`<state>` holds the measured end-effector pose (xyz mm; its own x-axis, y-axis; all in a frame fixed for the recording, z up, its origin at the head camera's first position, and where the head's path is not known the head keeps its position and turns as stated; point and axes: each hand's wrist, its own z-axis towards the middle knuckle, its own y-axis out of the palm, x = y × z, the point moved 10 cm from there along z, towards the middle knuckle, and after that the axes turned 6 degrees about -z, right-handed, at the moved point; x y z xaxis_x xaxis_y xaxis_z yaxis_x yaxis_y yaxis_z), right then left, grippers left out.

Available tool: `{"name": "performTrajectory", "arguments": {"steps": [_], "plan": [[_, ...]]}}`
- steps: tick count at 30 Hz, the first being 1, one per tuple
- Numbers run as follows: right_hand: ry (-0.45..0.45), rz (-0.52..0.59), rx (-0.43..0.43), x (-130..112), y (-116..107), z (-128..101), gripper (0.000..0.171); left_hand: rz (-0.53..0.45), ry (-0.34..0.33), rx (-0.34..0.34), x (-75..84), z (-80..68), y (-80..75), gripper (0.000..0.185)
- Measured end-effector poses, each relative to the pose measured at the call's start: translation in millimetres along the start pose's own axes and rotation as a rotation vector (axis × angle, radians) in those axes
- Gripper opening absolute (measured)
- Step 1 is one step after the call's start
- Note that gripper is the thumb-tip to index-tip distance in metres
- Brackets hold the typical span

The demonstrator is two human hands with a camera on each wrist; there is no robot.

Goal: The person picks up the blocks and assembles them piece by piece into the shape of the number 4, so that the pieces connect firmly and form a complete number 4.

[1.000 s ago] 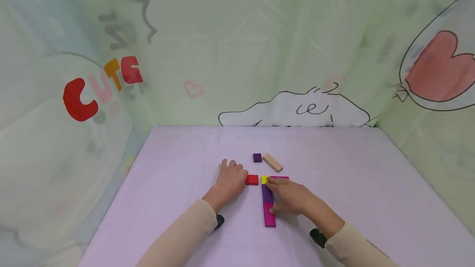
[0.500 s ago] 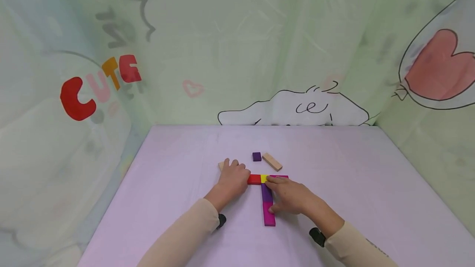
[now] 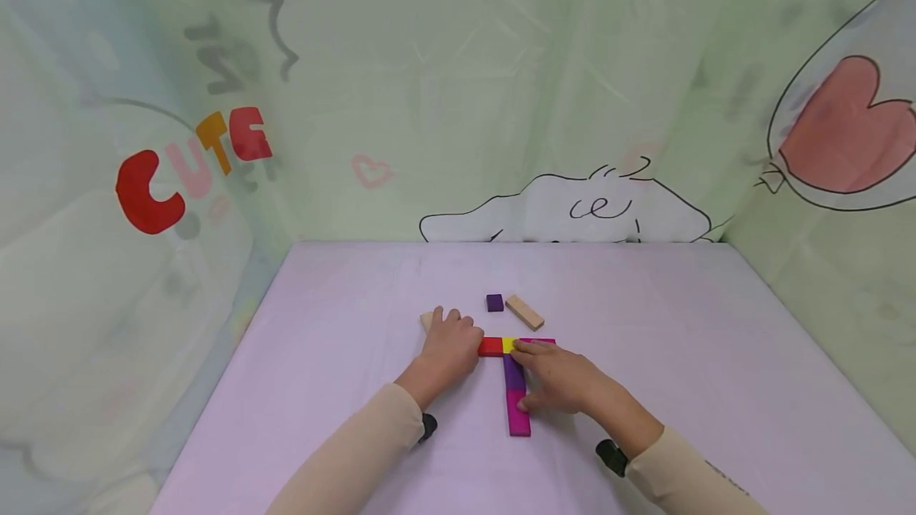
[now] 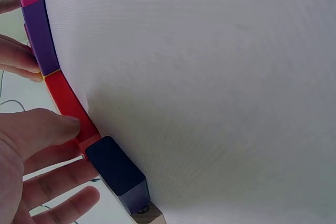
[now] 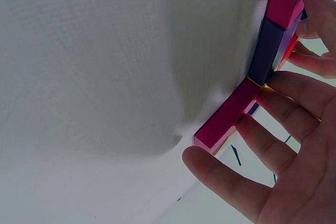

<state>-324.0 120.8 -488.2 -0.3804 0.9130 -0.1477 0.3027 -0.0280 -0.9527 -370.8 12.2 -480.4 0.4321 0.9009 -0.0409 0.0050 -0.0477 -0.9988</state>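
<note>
Flat coloured blocks form a T on the lilac table (image 3: 343, 316). Its bar is a red block (image 3: 490, 346), a yellow block (image 3: 509, 344) and a magenta block (image 3: 541, 340). Its stem is a purple block (image 3: 514, 372) above a second magenta block (image 3: 518, 416). My left hand (image 3: 447, 344) lies flat, thumb against the red block (image 4: 68, 106). My right hand (image 3: 561, 380) rests with straight fingers on the bar's magenta block (image 5: 228, 114), thumb beside the stem (image 5: 273, 45).
A small dark purple block (image 3: 494, 303) and a plain wooden block (image 3: 525, 312) lie just behind the T. Another wooden piece (image 3: 426, 319) peeks out by my left fingertips. A cartoon-printed cloth (image 3: 458, 102) walls the table on three sides.
My left hand slid the red block rightwards until it met the yellow block, closing the gap. In the last half second nothing visibly moved.
</note>
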Motion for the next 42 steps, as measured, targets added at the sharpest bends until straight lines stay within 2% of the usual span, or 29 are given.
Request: {"name": "performTrajectory", "arguments": {"steps": [18,30,42], "plan": [[-0.002,-0.002,-0.01,-4.1,-0.1,2.2,0.082,0.003,-0.01,-0.005,-4.0,-3.9,0.5,0.026],[-0.002,0.002,-0.016,-4.1,0.2,1.6,0.081,-0.021,-0.024,-0.01,-9.6,-6.2,-1.8,0.037],[0.001,0.006,-0.014,-0.6,-0.5,1.1,0.081,-0.035,-0.021,0.015,-15.9,-9.1,-6.1,0.029]]}}
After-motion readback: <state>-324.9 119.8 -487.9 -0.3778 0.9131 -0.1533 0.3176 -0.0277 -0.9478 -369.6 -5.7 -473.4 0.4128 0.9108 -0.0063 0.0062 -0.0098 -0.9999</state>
